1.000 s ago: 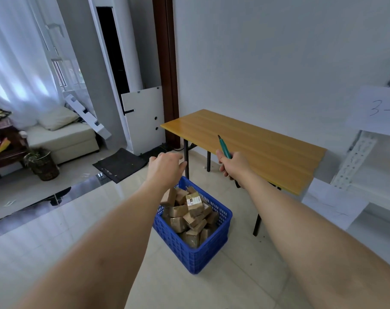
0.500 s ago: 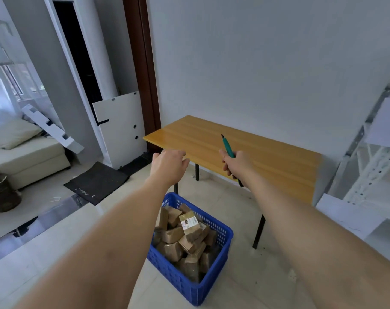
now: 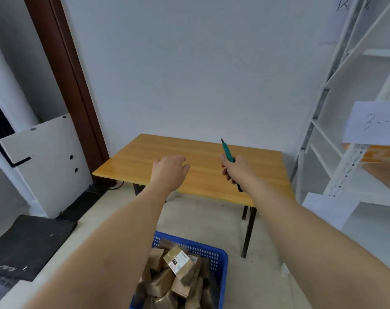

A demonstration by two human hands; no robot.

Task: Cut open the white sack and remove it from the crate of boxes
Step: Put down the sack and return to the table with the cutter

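The pale tiled floor carries a blue crate full of brown boxes. Beside it to the left lies a black mat. A wooden bench on dark legs stands on the floor against the wall, behind the crate.

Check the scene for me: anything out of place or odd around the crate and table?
No white sack is in view. The blue crate holds cardboard boxes heaped at all angles. The right hand grips a green cutter over the wooden table; the left hand holds nothing.
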